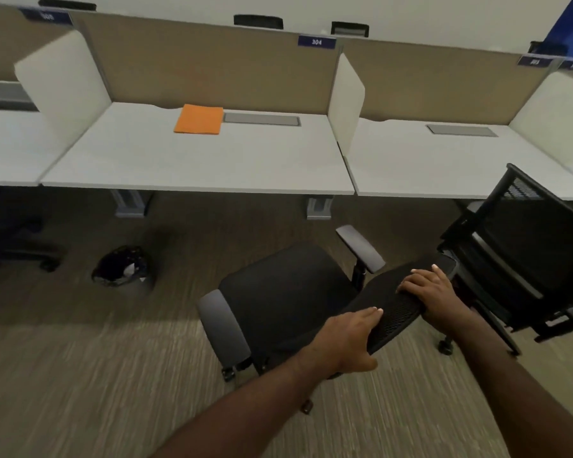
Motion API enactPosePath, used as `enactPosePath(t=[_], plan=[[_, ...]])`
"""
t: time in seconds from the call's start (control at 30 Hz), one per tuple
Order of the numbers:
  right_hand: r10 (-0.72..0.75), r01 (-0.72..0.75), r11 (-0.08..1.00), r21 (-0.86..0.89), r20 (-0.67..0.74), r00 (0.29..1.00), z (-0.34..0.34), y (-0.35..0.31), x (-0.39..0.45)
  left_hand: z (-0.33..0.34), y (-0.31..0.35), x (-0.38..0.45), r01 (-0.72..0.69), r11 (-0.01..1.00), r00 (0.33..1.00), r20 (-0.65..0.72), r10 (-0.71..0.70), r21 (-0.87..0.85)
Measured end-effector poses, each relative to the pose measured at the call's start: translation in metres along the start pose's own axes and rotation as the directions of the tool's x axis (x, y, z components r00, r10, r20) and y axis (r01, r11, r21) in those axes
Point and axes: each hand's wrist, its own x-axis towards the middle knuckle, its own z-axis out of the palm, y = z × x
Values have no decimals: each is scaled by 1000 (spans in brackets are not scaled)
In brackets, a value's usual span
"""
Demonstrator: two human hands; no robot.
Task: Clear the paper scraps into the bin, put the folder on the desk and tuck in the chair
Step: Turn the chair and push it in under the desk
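A black office chair point(288, 292) with grey armrests stands on the carpet in front of the white desk point(192, 163), apart from it. My left hand point(348, 342) and my right hand point(427, 289) both grip the top edge of its mesh backrest. An orange folder point(200, 119) lies flat at the back of the desk. A small bin point(121, 267) with a black liner stands on the floor to the left of the chair, with white paper showing inside.
A second black mesh chair point(523, 246) stands close on the right, beside the neighbouring desk point(444, 166). White dividers point(344, 100) separate the desks. Desk legs point(318, 208) stand under the front edge. Another chair's base point(30, 256) sits at far left.
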Motion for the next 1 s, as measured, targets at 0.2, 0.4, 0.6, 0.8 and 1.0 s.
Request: enactPosePath(t=[0.2, 0.4, 0.6, 0.8, 1.0], plan=[[2, -2, 1000, 24, -19, 1000, -9, -30, 29, -23, -32, -14, 53, 998, 994, -94, -50, 38], [23, -17, 997, 76, -83, 996, -12, -64, 50, -51, -65, -30, 134, 986, 986, -109, -124, 96], [55, -44, 993, 107, -94, 994, -24, -111, 70, -80, -109, -53, 271, 955, 961, -86, -262, 120], [-24, 36, 995, 91, -138, 990, -26, -167, 83, -116, -163, -90, 344, 929, 939, -42, -341, 140], [-177, 195, 978, 79, -190, 966, -35, -222, 106, -153, -215, -119, 426, 868, 903, -52, -427, 254]])
